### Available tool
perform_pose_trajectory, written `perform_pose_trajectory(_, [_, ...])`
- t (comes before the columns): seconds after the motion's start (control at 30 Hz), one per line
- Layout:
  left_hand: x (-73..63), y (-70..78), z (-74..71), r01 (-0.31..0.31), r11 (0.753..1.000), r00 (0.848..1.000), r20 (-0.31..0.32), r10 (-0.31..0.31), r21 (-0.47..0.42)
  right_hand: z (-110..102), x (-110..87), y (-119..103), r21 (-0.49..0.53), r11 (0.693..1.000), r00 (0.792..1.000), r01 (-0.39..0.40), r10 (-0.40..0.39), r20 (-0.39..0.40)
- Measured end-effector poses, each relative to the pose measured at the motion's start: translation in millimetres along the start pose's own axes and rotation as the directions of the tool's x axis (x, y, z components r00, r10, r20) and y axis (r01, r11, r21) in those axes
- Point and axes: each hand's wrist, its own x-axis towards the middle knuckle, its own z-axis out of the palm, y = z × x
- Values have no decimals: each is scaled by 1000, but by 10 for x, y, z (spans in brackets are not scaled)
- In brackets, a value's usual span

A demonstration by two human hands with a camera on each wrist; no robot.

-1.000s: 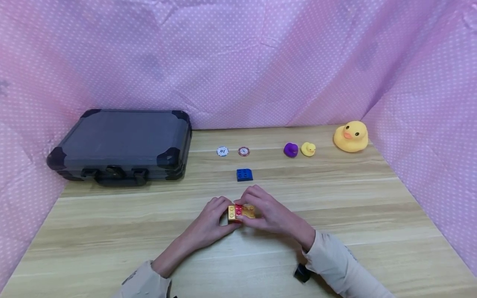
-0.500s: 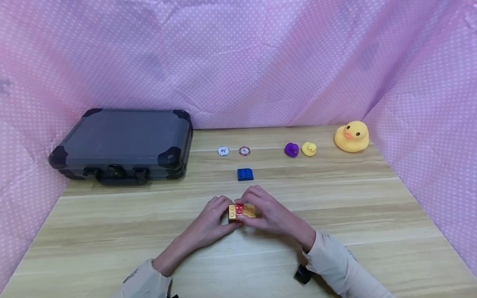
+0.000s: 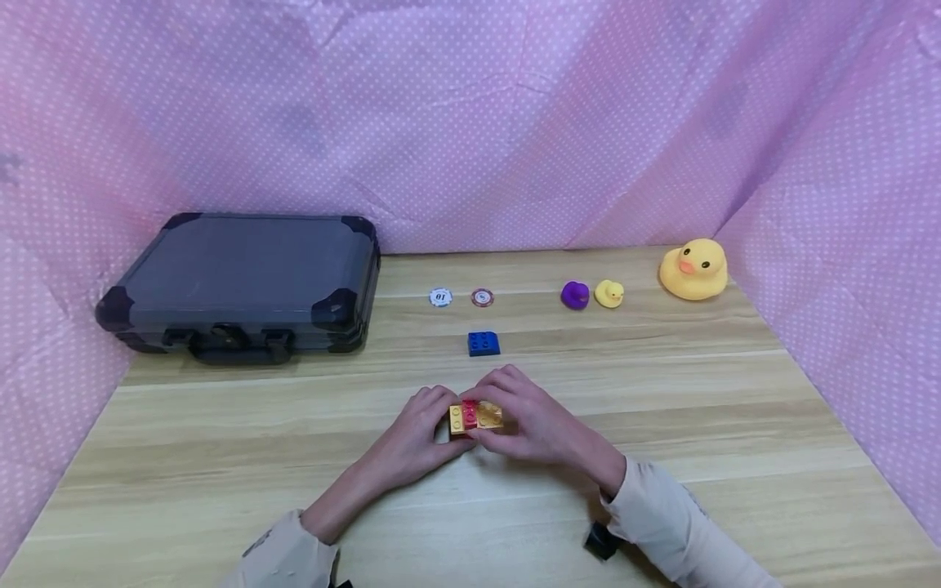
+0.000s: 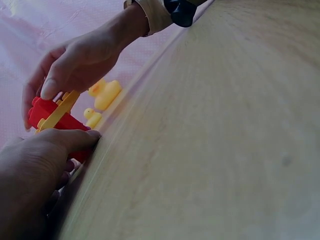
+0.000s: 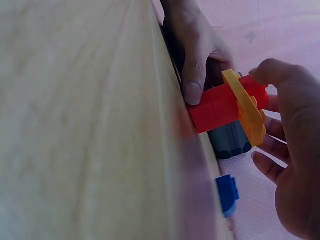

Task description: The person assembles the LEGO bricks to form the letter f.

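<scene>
A small stack of toy building bricks stands on the table between my hands in the head view. Red bricks [image 5: 215,107] form its base, a yellow plate [image 5: 245,107] lies across them, and a red brick [image 3: 470,414] sits on top. My left hand [image 3: 410,437] grips the red base low down, its thumb along the near side at the tabletop. From the right, my right hand [image 3: 532,420] pinches the top red brick between thumb and fingers, over the yellow plate. In the left wrist view, the plate sticks out beyond the base on both sides.
A blue brick [image 3: 483,344] lies just beyond the hands. Behind it are a white chip [image 3: 440,297] and a red chip [image 3: 482,298]. A grey case [image 3: 243,278] stands at left; purple [image 3: 575,296], small yellow [image 3: 608,294] and large yellow [image 3: 693,270] ducks sit back right.
My right thumb has shifted slightly toward the near side, and more of the top red brick shows. Both hands otherwise stay in place on the stack.
</scene>
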Motion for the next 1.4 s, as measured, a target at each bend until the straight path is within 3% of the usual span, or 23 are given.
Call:
perform_pose_trajectory(0.1, [0, -2, 4, -5, 1000, 1000, -6, 5, 5, -26, 0, -17, -31, 999, 1000, -12, 13, 18])
perform_pose_trajectory(0.27, [9, 0, 16, -9, 1000, 1000, -13, 9, 2, -91, -18, 7, -11, 994, 994, -108, 108, 21])
perform_pose_trajectory(0.7, [4, 17, 35, 14, 1000, 1000, -20, -14, 12, -153, 73, 444, -5, 988, 983, -153, 151, -101])
perform_pose_trajectory(1.03, [6, 12, 40, 4, 1000, 1000, -19, -3, 29, -89, 177, 656, -28, 964, 952, -266, 258, -163])
perform_pose_trajectory(1.4, [0, 7, 35, -1, 999, 1000, -22, 2, 36, -26, 215, 765, -90, 939, 940, -333, 322, -112])
